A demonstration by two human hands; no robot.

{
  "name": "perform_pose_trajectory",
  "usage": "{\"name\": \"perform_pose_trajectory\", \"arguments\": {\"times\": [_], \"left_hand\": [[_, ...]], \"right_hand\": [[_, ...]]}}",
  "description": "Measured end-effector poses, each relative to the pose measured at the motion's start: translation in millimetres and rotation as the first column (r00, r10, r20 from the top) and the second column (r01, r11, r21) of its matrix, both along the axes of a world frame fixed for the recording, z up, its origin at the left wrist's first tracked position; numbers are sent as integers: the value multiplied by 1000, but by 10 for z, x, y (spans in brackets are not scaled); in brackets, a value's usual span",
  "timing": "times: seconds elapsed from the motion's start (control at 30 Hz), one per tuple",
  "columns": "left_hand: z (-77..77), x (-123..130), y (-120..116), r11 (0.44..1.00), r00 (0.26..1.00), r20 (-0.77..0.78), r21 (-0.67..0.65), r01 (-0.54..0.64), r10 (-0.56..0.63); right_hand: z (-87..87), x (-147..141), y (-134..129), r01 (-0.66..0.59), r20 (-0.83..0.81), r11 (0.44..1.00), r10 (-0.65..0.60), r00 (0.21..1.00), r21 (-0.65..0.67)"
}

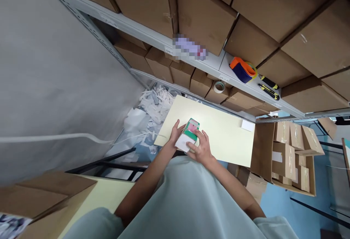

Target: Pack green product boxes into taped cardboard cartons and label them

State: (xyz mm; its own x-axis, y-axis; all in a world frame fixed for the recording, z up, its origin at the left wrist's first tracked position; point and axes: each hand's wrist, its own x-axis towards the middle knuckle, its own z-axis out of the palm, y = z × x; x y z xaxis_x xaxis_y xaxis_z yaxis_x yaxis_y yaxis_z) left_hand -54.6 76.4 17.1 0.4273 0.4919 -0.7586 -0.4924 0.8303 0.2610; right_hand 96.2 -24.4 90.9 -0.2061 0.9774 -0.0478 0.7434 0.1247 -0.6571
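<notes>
A small white, green and pink carton (188,133) is held between my two hands, above the near side of a pale yellow tabletop (218,129). My left hand (175,134) grips the carton's left side, thumb pointing up. From the right, my right hand (201,147) holds it, with fingers over the green and pink face and the thumb at the plain white end. The carton is tilted, and my fingers hide part of its print. To the right on the tabletop lies a small white block or label stack (247,125).
Above the table, shelves (136,31) hold brown boxes (207,16). On the shelf edge lie an orange and blue tape dispenser (243,69) and utility knives (269,91). White paper scraps (155,102) pile at left. A large carton (259,151) with boxes stands right.
</notes>
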Motion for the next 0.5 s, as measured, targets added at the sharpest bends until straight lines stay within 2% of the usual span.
{"name": "perform_pose_trajectory", "arguments": {"times": [0.13, 0.23, 0.37, 0.5], "left_hand": [[-178, -417, 166, 965, 981, -96, -183, -185, 170], [-288, -632, 221, 926, 961, -179, -281, -253, 209], [-370, -773, 266, 895, 957, -177, -346, -281, 231], [-430, -867, 333, 902, 964, -85, -339, -267, 253]], "right_hand": [[-89, -229, 702, 232, 38, 971, -235, 971, 53], [-230, -381, 1361, 411, 136, 911, -404, 905, -30], [-506, -554, 2111, 475, 400, 840, -354, 845, -261], [-780, -686, 2529, 540, 520, 753, -309, 796, -378]]}}
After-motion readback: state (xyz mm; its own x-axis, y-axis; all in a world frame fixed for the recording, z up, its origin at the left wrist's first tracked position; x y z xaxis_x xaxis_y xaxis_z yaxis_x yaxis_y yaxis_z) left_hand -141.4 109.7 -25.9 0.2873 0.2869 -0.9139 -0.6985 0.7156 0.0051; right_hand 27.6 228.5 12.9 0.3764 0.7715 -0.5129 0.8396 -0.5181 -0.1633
